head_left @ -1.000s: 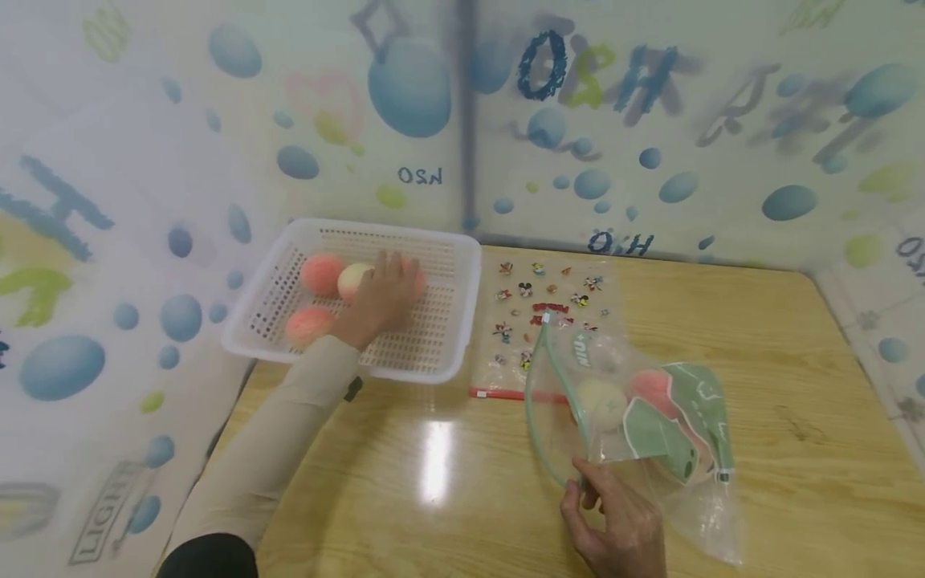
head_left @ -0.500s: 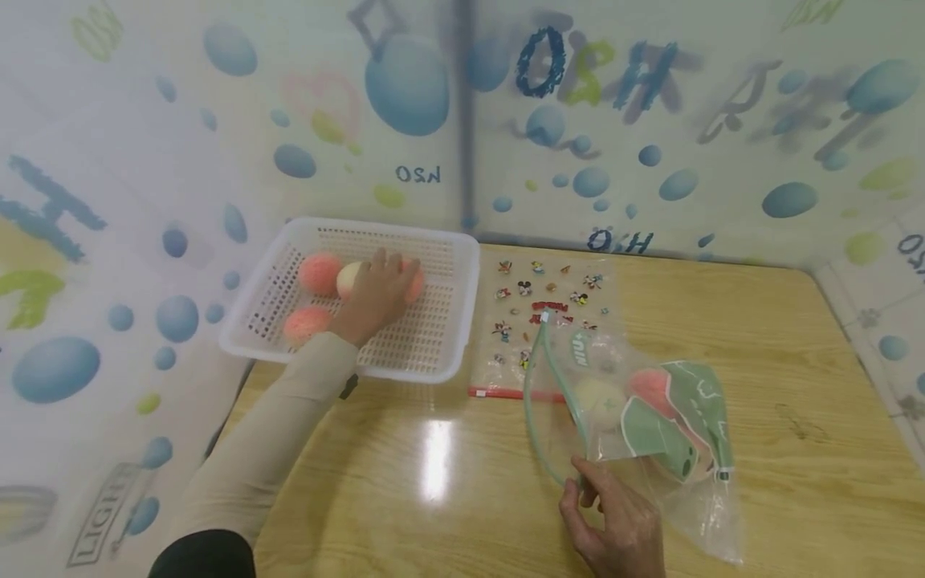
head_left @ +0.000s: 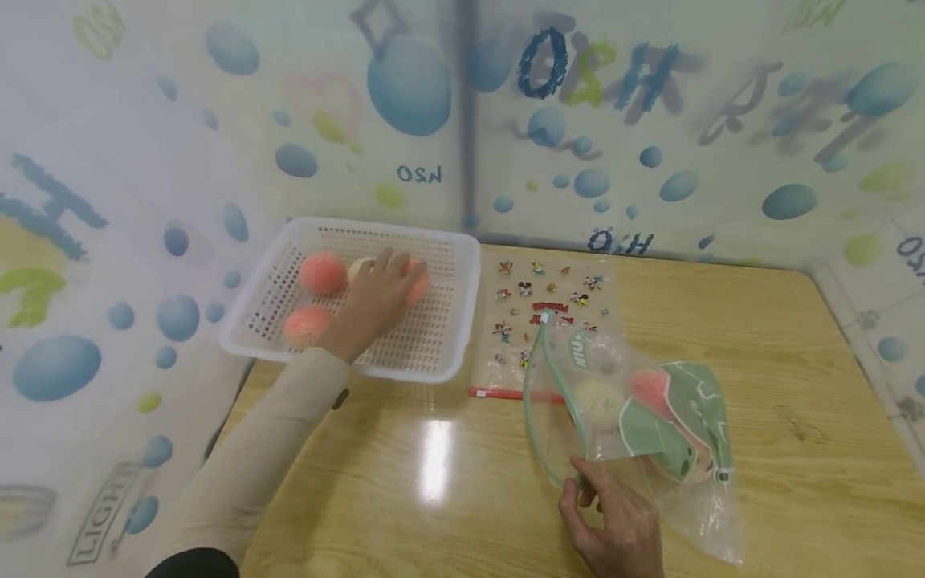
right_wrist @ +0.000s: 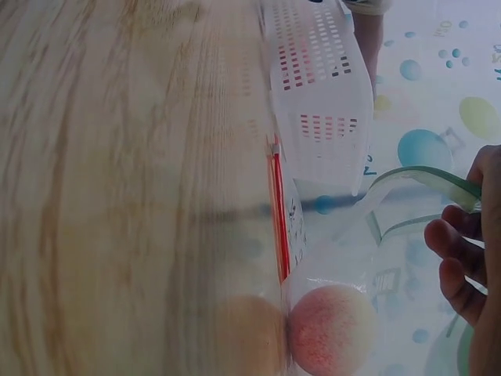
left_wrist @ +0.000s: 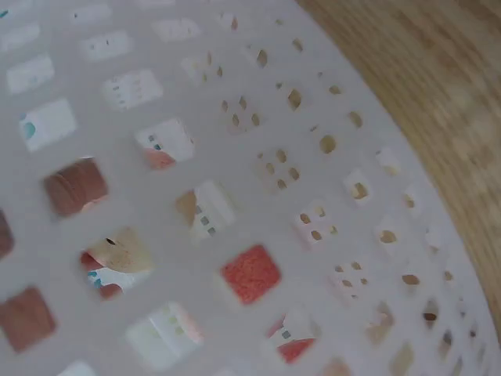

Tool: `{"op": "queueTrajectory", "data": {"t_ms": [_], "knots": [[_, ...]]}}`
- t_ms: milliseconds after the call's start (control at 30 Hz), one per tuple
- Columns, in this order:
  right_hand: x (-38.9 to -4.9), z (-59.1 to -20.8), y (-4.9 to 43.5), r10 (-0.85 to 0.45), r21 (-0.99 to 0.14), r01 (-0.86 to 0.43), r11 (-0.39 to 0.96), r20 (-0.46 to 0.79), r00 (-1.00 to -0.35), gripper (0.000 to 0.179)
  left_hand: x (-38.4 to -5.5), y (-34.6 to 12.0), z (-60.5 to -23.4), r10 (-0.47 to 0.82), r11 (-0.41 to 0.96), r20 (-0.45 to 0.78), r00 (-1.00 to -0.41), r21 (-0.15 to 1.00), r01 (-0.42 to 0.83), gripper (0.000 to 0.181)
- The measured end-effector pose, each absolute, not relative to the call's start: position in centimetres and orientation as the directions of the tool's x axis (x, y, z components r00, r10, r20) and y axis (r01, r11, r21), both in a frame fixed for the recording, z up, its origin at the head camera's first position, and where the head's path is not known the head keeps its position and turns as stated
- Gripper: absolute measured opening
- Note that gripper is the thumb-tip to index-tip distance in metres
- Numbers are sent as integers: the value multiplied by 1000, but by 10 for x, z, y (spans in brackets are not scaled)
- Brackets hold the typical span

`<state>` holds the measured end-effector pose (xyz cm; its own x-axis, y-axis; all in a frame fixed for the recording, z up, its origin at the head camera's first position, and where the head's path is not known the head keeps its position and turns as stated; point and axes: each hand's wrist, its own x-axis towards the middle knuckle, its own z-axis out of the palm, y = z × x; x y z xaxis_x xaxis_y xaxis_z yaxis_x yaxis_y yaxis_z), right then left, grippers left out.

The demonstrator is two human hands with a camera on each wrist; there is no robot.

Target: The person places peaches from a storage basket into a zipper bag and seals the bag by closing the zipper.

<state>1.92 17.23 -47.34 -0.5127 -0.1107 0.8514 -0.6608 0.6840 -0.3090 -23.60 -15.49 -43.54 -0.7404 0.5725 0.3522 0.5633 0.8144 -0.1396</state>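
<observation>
White plastic forms the basket (head_left: 468,309) beneath the left hand (head_left: 376,301), whose fingers bend down over the fruit; its thumb is hidden, so whether they grip anything I cannot tell. Just left of those fingers a pale fruit (head_left: 361,269) shows, partly covered; a pink fruit (head_left: 417,282) sticks out just right of them. The right hand (head_left: 614,518) pinches the mouth edge of a clear bag (head_left: 658,437), thumb against finger, and the bag's fruit lies beyond those fingertips.

With only one spot pinched, the bag's mouth could fold shut or the whole bag could drag if fruit snagged the green zip strip (head_left: 530,417). The round neighbours might also roll if the left fingers nudge them.

"NIU+" reads on the bag, beyond the right fingers. Between the hands, red lettering on a flat bag (head_left: 549,289) is too small to make out. The wall covering (head_left: 506,160) says "H2O" well beyond both hands' fingers, and "LIGHT" well left of them.
</observation>
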Motion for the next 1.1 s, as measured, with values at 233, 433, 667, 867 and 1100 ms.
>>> {"op": "queueTrajectory", "data": {"t_ms": [233,433,667,867,1100], "knots": [[20,-475,173,-103,-316,-653,688,848,-519,33,-221,-151,-433,603,786,385,-698,-141,602,58],[22,-476,173,-99,-331,-643,691,837,-538,34,-210,-148,-429,607,783,403,-685,-157,602,65],[21,-477,174,-78,-342,-644,684,844,-531,33,-193,-143,-422,606,783,419,-676,-165,600,69],[21,-477,174,-74,-358,-644,676,836,-543,34,-181,-140,-417,607,778,460,-647,-182,601,67],[17,-477,174,-81,-354,-661,662,843,-533,33,-173,-136,-413,603,766,511,-613,-156,624,67]]}}
